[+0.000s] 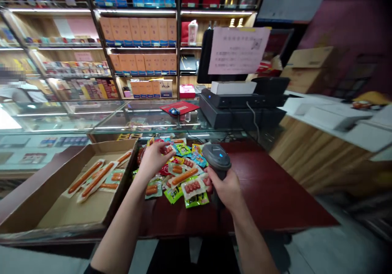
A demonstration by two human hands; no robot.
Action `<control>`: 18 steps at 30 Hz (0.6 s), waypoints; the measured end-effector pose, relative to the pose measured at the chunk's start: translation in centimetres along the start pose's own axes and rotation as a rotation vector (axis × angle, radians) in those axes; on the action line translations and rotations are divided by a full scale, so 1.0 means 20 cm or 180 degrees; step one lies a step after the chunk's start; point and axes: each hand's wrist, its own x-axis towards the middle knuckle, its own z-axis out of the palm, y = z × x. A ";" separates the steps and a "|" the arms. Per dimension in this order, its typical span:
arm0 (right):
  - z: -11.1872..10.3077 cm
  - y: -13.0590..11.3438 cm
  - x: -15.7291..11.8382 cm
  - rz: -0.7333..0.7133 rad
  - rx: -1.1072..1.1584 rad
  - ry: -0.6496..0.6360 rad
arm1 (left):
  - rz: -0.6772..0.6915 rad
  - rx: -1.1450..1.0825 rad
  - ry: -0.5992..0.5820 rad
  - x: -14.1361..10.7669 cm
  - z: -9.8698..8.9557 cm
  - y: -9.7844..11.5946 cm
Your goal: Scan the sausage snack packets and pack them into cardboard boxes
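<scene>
My right hand (228, 186) is wrapped round the handle of a dark barcode scanner (217, 156), with its head pointing up and a small blue light on top. My left hand (156, 157) is over the back left of a pile of packaged snacks (185, 176), its fingers curled near a small package; whether it grips one is unclear. The pile holds several clear packs of sausages and green, blue and red wrappers on the dark red table (260, 184). To the left, an open cardboard box (73, 212) contains several wrapped sausages (98, 179).
A glass display counter (107, 116) runs behind the table. A monitor with a pink paper (237, 51) stands on a black register (241, 110). Shelves of boxed goods (141, 29) line the back. Cartons (309, 67) and a wood-sided counter are at right. Part of a person shows far left.
</scene>
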 end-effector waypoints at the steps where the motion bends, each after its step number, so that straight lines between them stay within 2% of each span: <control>1: -0.04 0.01 0.00 0.0049 0.0000 0.0040 | 0.0082 -0.0023 -0.0092 0.02 0.06 0.04; 6: -0.22 0.07 -0.01 0.0268 -0.0012 0.0318 | 0.0380 0.0030 -0.0587 0.09 0.33 0.16; 10: -0.32 0.15 -0.02 0.0280 -0.0060 0.0431 | 0.0391 0.0151 -0.0921 0.14 0.47 0.17; 15: -0.34 0.20 -0.01 0.0370 -0.0107 0.0498 | 0.0305 0.0326 -0.1130 0.17 0.54 0.10; 18: -0.30 0.22 0.00 0.0406 -0.0096 0.0393 | 0.0282 0.0278 -0.1523 0.15 0.54 0.07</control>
